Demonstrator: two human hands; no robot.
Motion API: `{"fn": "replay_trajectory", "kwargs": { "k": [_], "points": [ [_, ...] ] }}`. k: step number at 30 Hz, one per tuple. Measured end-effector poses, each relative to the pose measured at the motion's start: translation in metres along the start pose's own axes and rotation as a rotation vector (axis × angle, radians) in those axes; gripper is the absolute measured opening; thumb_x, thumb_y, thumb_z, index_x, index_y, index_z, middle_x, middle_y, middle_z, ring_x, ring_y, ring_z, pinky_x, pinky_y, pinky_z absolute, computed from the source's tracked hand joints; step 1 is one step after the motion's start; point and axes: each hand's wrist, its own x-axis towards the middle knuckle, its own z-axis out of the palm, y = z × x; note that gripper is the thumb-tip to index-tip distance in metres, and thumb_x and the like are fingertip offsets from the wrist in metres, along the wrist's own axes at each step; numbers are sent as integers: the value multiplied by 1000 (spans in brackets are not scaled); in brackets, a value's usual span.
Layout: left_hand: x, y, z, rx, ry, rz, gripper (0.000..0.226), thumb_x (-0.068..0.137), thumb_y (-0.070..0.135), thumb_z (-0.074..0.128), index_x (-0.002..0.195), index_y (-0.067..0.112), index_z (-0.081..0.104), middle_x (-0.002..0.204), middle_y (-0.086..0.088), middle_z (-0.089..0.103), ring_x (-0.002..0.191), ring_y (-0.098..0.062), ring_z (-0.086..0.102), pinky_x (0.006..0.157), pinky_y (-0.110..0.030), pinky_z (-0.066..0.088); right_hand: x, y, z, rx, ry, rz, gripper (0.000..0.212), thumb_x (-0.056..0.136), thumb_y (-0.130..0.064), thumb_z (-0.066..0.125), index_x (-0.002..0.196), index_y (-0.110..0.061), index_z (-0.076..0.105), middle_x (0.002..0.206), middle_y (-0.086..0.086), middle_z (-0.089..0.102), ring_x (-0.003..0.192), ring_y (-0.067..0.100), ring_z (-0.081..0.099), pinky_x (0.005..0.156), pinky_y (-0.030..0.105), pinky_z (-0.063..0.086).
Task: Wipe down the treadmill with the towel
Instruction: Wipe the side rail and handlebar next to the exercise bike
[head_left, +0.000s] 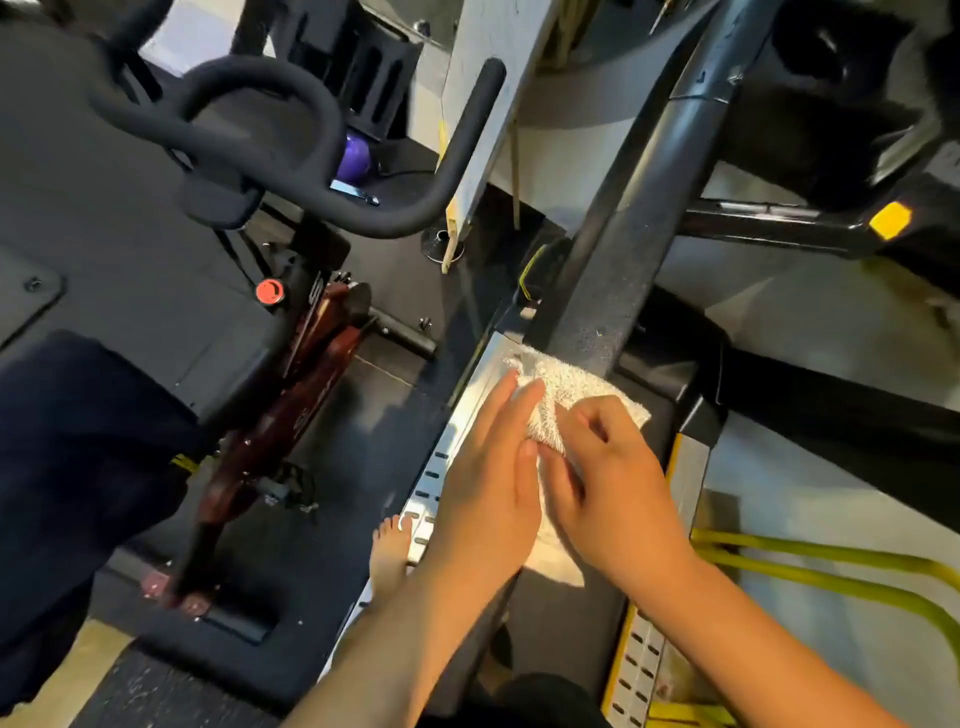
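Observation:
A white terry towel (571, 387) lies bunched at the base of the treadmill's black upright post (639, 218), over the front of the deck. Both hands hold it. My left hand (488, 478) lies flat along the towel's left side, fingers pointing up toward the post. My right hand (602, 467) has its fingers curled, pinching the towel's middle. A flap of towel (556, 561) hangs below my hands. The treadmill's silver side rail (434, 478) with slots runs along the left of the deck; a second slotted rail (644, 660) with yellow trim runs on the right.
An exercise bike with black handlebars (249, 119) and a red frame (291, 410) stands close on the left. A bare foot (389, 556) rests by the left rail. Yellow bars (831, 571) lie at the lower right. A dark-clothed leg (78, 467) fills the left edge.

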Motion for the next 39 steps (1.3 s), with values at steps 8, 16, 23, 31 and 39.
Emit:
{"fn": "replay_trajectory", "kwargs": {
  "k": [8, 16, 23, 31, 39],
  "points": [
    [18, 0, -9, -100, -70, -205, 51, 105, 18, 37, 152, 37, 30, 153, 7, 42, 136, -13, 41, 102, -9, 24, 6, -1, -8, -32, 3, 48, 42, 93, -35, 56, 130, -15, 58, 114, 0, 48, 102, 13, 49, 87, 25, 43],
    [43, -28, -18, -133, -126, -394, 43, 103, 16, 34, 129, 37, 61, 96, 0, 64, 92, -21, 59, 67, -26, 43, 32, -11, -11, -423, -88, -161, 37, 93, -37, 53, 124, -20, 64, 129, 3, 56, 129, 25, 44, 110, 55, 26],
    [0, -23, -43, 98, -223, -303, 41, 102, 18, 38, 141, 28, 45, 157, 3, 31, 148, -17, 23, 117, -34, 30, -4, -27, -1, -361, -258, -143, 52, 98, -39, 40, 145, -18, 41, 155, 2, 32, 148, 22, 15, 119, 49, 19],
    [28, -8, -28, -254, -325, -400, 51, 104, 51, 17, 154, 44, 18, 163, 18, 16, 149, -10, 16, 122, -39, 13, 16, -24, -24, -182, -259, -152, 42, 95, -24, 50, 136, -17, 53, 142, 0, 49, 140, 10, 32, 117, 23, 23],
    [67, -79, 17, -573, -320, -627, 57, 95, 65, 37, 140, 33, 50, 147, -9, 49, 132, -27, 50, 109, -45, 41, 54, -44, -1, -515, -312, -325, 40, 90, -21, 38, 106, -1, 69, 102, 11, 66, 102, 28, 54, 103, 37, 38]
  ]
}}
